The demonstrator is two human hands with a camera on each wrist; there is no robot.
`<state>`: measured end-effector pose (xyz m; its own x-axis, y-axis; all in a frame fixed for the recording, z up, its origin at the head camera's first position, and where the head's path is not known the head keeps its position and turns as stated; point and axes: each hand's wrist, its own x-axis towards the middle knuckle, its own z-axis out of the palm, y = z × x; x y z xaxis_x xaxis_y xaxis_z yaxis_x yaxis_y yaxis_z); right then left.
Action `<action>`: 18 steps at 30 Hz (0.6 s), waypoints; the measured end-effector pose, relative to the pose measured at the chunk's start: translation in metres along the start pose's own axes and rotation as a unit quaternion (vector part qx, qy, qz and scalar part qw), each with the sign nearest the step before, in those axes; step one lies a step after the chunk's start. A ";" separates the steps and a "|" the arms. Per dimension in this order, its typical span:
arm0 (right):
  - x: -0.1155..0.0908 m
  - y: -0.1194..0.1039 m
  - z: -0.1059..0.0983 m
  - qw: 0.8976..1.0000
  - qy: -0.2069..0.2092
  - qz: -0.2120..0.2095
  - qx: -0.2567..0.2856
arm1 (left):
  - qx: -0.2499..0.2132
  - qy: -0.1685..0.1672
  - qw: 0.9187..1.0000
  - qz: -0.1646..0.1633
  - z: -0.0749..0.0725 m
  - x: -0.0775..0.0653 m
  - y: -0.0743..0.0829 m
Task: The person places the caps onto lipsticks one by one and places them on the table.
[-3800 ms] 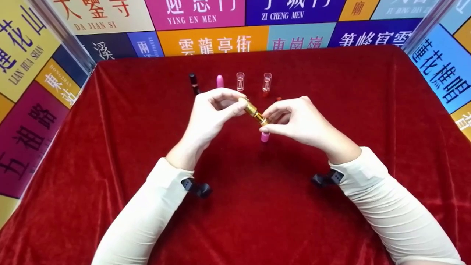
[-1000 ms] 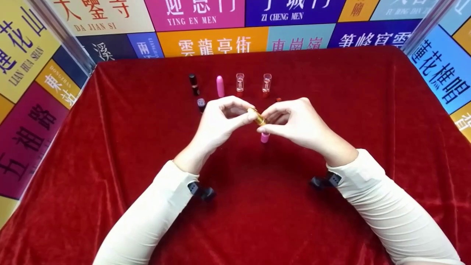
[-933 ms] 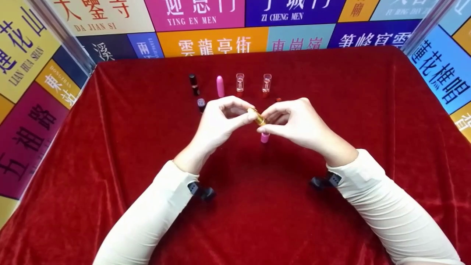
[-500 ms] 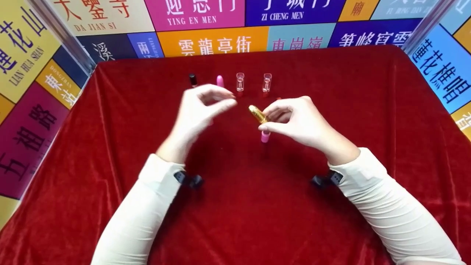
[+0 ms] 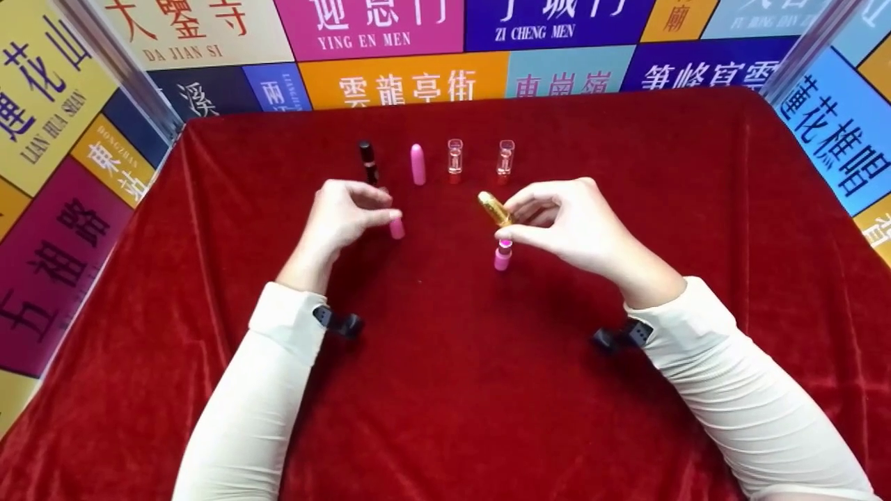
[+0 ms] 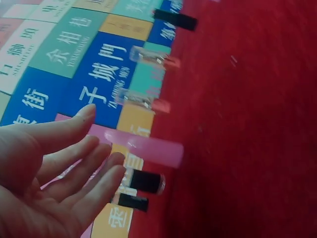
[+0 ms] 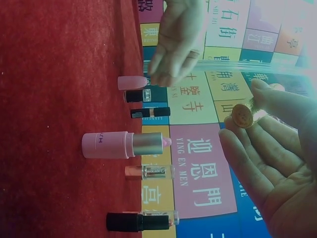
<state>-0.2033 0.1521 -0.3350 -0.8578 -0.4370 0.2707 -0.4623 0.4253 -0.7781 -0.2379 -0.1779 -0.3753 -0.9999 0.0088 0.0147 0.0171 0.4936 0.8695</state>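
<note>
1. Currently, the uncapped pink lipstick point(image 5: 502, 258) stands nearest, upright, at eight o'clock from the right hand point(image 5: 567, 216).
2. That hand pinches the gold tube point(image 5: 493, 207), whose long axis points towards ten-thirty.
3. Upright too, the pink cap point(image 5: 397, 229) sits at nine-thirty from the lipstick, clearly nearer the left hand point(image 5: 346, 212), whose parted fingers grasp nothing; whether they touch it, I cannot tell.
4. Past the cap, at about one o'clock, a pink tube point(image 5: 418, 165) stands.

Head view: bright, fairly even; soft shadow on the red cloth point(image 5: 452, 327), just off centre toward six o'clock. Left-wrist view: dimmer, soft; pink tube point(image 6: 151, 147) blurred. Right-wrist view: strong white glare toward one o'clock, bleaching the backdrop point(image 7: 193, 144).
</note>
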 end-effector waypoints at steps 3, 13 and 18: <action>0.001 0.000 -0.002 1.000 0.003 0.001 -0.001 | 0.022 -0.013 1.000 -0.008 0.003 0.001 -0.004; 0.002 0.003 -0.008 1.000 0.017 0.018 0.002 | 0.115 -0.035 0.992 0.049 0.014 0.007 -0.018; 0.005 0.011 -0.013 0.999 0.046 0.021 -0.001 | 0.112 -0.046 0.991 0.051 0.013 0.007 -0.017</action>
<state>-0.2160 0.1650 -0.3347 -0.8932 -0.3446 0.2888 -0.4259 0.4426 -0.7891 -0.2449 -0.1751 -0.3961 -0.9887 0.1436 0.0424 0.1284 0.6671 0.7338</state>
